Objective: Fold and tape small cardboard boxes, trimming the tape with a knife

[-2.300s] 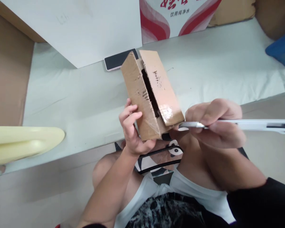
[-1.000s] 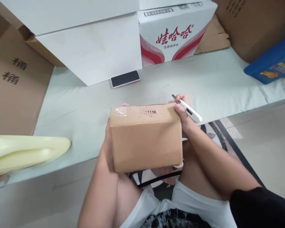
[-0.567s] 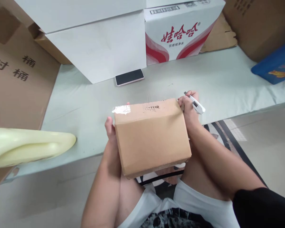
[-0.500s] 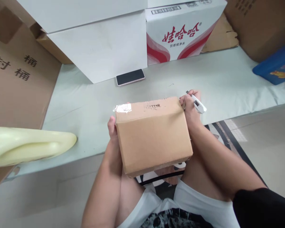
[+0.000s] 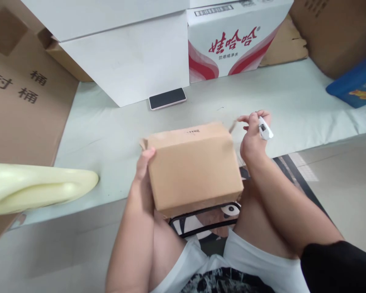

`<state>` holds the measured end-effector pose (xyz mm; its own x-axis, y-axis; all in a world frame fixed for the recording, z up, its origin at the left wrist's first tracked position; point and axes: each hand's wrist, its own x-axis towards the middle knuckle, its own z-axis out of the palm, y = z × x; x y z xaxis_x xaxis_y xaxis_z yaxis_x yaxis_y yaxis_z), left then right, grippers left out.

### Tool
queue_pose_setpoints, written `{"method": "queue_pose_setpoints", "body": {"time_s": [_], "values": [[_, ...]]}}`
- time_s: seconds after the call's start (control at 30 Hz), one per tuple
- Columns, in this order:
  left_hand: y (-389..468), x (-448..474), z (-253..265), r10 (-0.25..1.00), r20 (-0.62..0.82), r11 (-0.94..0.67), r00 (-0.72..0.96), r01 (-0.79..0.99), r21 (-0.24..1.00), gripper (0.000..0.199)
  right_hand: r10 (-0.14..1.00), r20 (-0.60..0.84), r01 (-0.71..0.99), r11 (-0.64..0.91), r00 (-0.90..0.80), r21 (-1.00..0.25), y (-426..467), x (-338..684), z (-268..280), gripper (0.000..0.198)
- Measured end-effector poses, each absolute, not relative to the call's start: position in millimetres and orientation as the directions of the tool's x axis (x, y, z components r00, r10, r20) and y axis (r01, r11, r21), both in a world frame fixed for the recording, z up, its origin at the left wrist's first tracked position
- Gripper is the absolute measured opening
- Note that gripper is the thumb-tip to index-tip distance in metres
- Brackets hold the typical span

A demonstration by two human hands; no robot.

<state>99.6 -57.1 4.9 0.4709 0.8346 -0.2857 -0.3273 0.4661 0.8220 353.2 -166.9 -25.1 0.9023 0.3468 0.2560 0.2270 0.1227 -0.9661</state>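
Note:
A small brown cardboard box [image 5: 195, 171] is held tilted over my lap, against the table's front edge. My left hand [image 5: 144, 162] grips its left side, with the thumb lying on the near face. A narrow flap [image 5: 232, 126] sticks out at the box's far right corner, and my right hand [image 5: 254, 132] has its fingertips at that flap. Tucked in the same hand is a white utility knife [image 5: 265, 128]; its blade end is hidden behind the fingers. Another small flap [image 5: 144, 143] stands out at the far left corner.
On the pale green table [image 5: 110, 150] a phone [image 5: 167, 99] lies by a white box [image 5: 140, 61]. Beside it stands a red-and-white water carton [image 5: 228, 49]. A pale yellow curved object [image 5: 49, 187] juts in from the left. A blue item [image 5: 356, 87] is at the right.
My right hand has moved right, off the box's side, with the knife. Flaps now stick out at both far corners. The box has shifted slightly left and up, and my left thumb has come onto its face.

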Motion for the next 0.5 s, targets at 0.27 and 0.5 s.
{"method": "queue_pose_setpoints", "body": {"time_s": [0.27, 0.5], "values": [[-35, 100, 17, 0.94, -0.315, 0.332, 0.129, -0.552, 0.765, 0.032, 0.721, 0.312, 0.239, 0.205, 0.619, -0.949, -174, 354, -37, 0.052], [-29, 106, 6, 0.952, -0.279, 0.301, 0.129, -0.564, 0.769, 0.029, 0.743, 0.438, 0.585, 0.079, 0.506, -0.807, -174, 345, -32, 0.072]]}}
